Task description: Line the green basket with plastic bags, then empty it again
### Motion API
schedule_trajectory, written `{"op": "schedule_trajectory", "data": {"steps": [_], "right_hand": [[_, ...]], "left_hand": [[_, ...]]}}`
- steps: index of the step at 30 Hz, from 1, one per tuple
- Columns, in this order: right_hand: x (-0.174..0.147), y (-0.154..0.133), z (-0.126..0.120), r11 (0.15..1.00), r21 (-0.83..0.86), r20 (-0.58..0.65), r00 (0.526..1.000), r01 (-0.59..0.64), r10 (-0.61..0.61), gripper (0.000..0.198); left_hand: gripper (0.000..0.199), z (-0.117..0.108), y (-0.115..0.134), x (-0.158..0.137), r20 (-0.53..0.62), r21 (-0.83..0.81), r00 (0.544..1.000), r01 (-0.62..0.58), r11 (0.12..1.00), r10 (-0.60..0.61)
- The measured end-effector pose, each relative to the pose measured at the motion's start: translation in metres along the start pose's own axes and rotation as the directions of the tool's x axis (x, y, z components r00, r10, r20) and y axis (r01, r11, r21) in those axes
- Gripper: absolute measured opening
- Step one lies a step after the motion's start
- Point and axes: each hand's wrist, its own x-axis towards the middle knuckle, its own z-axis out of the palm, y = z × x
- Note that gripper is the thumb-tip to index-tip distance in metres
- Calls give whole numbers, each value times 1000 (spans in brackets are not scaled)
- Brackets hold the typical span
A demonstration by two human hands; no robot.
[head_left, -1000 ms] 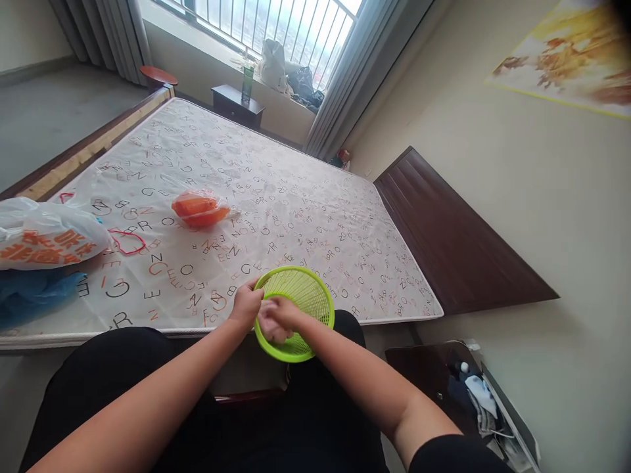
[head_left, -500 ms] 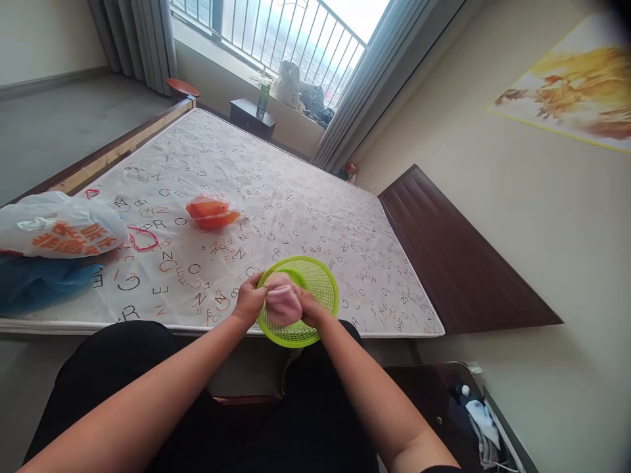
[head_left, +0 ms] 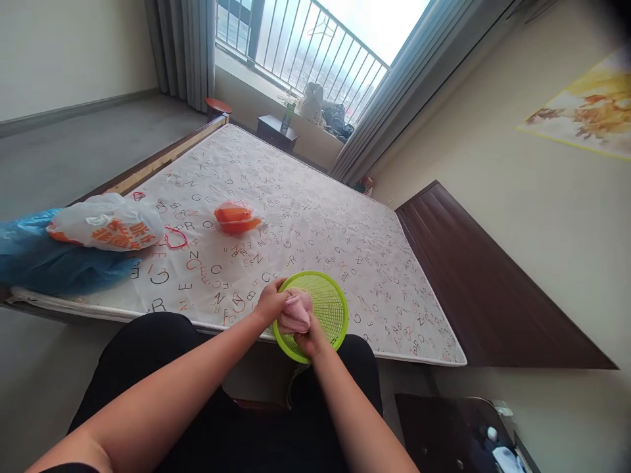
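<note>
Your left hand (head_left: 271,303) clamps the rim of a round, lime-green plastic mesh basket (head_left: 329,303), right up by the near edge of the white, letter-printed mattress (head_left: 340,230). Your right hand (head_left: 312,339) is closed around a soft pink cloth (head_left: 296,313), bunched at the basket's mouth. Over by the mattress's near left corner, a white, orange-printed plastic bag (head_left: 113,223) lies on a blue plastic bag (head_left: 69,266).
</note>
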Motion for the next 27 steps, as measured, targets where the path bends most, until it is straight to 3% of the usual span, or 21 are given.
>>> {"op": "schedule_trajectory", "data": {"steps": [3, 6, 9, 11, 12, 16, 19, 23, 27], "right_hand": [[-3, -29, -8, 923, 382, -129, 985, -54, 111, 35], [-7, -60, 3, 830, 551, -227, 972, 84, 52, 43], [-18, -83, 26, 836, 523, -191, 979, 166, -75, 55], [-27, -92, 37, 874, 455, -110, 985, 171, -135, 56], [-32, -94, 39, 889, 431, -63, 988, 154, -140, 56], [-53, -98, 26, 907, 421, 150, 984, 29, -100, 55], [-66, -98, 9, 937, 346, 215, 968, 49, -130, 55], [-88, -89, -14, 957, 71, 144, 947, 281, -289, 45], [-114, -62, -56, 898, -109, -131, 889, 427, -439, 36]], "left_hand": [[54, 0, -2, 4, -83, -15, 997, 2, 1000, -3], [58, 0, 1, -2, -48, 202, 972, -217, 955, 231], [72, -4, 9, -16, 190, 367, 847, -531, 764, 497], [82, -11, 16, -22, 269, 389, 772, -634, 668, 576], [85, -15, 21, -23, 269, 389, 759, -649, 654, 593], [79, -34, 43, -18, 236, 370, 802, -596, 713, 548], [70, -50, 60, -11, 228, 361, 869, -493, 791, 438], [69, -79, 77, 7, 4, 467, 943, -296, 833, 333], [70, -120, 91, 31, -178, 594, 943, -125, 795, 282]]}}
